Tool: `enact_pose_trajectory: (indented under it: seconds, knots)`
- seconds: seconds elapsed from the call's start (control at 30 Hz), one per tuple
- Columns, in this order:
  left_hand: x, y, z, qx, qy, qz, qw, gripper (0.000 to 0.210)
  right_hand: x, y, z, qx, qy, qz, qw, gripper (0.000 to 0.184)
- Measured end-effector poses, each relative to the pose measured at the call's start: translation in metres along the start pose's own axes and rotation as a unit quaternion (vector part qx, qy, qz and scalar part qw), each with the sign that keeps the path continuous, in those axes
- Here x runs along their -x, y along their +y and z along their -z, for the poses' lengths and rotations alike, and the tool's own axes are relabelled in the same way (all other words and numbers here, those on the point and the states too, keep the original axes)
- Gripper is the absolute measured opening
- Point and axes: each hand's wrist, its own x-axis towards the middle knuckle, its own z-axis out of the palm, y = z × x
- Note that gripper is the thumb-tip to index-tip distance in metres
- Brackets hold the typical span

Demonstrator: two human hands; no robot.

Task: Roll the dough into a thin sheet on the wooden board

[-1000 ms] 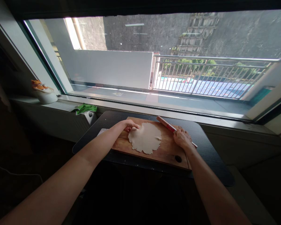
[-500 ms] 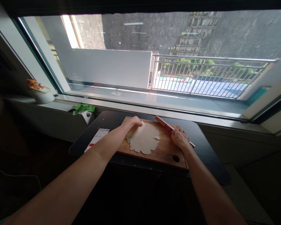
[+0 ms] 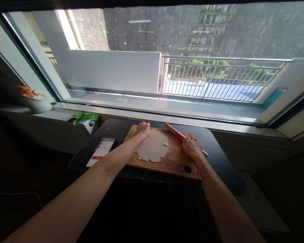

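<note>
A thin, pale sheet of dough (image 3: 153, 146) with a ragged edge lies on a wooden cutting board (image 3: 176, 168). At its far left edge is my left hand (image 3: 144, 129), fingers curled in and closed on the dough's rim; the fingertips are partly hidden. My right hand (image 3: 192, 146) rests over a slim rolling pin (image 3: 173, 131), its fingers wrapped across the lower half. The pin lies slantwise on the board's right side, apart from the dough, and has a reddish band near its middle.
The board lies on a small black table (image 3: 219, 168) with rounded corners. A phone (image 3: 100, 153) showing a timer lies left of the board. By the window stand a white pot (image 3: 39, 104) and a green cloth (image 3: 86, 117) on the ledge.
My left hand has turned at the dough's far left edge, so its knuckles now show. My right hand stays on the rolling pin. The whole view has shifted slightly.
</note>
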Motion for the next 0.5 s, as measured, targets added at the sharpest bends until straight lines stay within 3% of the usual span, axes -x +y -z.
enact_pose_trajectory:
  seconds: [0.1, 0.2, 0.37, 0.5]
  knots:
    - [0.02, 0.01, -0.011, -0.013, -0.014, -0.12, 0.993, 0.019, 0.0, 0.0, 0.0, 0.003, 0.0, 0.003, 1.0, 0.047]
    - [0.048, 0.014, -0.021, 0.012, -0.069, -0.268, 0.961, 0.027, 0.0, 0.0, -0.001, 0.008, 0.008, 0.014, 1.0, 0.046]
    - [0.06, 0.018, -0.019, -0.04, -0.115, -0.296, 0.948, 0.036, -0.001, -0.001, -0.002, 0.017, 0.016, 0.016, 1.0, 0.044]
    - [0.058, 0.02, -0.015, -0.052, -0.114, -0.305, 0.944, 0.037, -0.001, -0.003, -0.002, 0.021, 0.019, 0.015, 0.999, 0.043]
